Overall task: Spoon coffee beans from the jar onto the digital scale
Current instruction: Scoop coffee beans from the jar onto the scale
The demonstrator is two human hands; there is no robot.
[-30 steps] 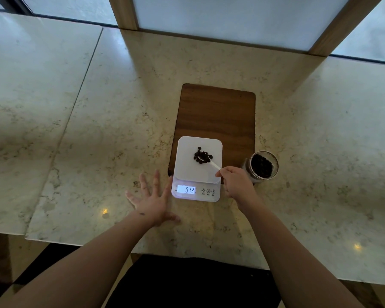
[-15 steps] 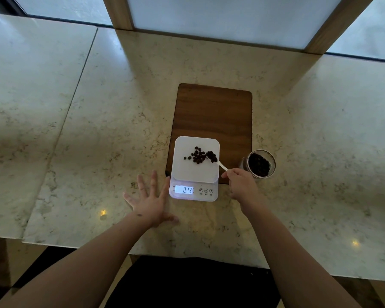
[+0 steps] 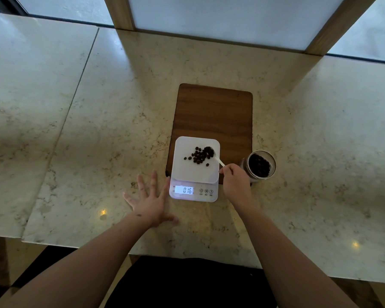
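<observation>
Marble worktop near its front edge carries the scale, beans heaped on it. Right hand pinches the spoon; left hand lies flat, empty. Jar stands just right.

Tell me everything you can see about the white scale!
The scale is a small white rectangle with rounded corners, probably plastic. Its raised weighing plate holds a loose pile of dark coffee beans. Nearer the person is a lit display reading 0.16, with three round buttons beside it. It sits flat, its far part over a wooden board, its near end over the marble counter. The left hand lies by its left side; whether it touches is unclear. A white spoon reaches over the plate.
</observation>
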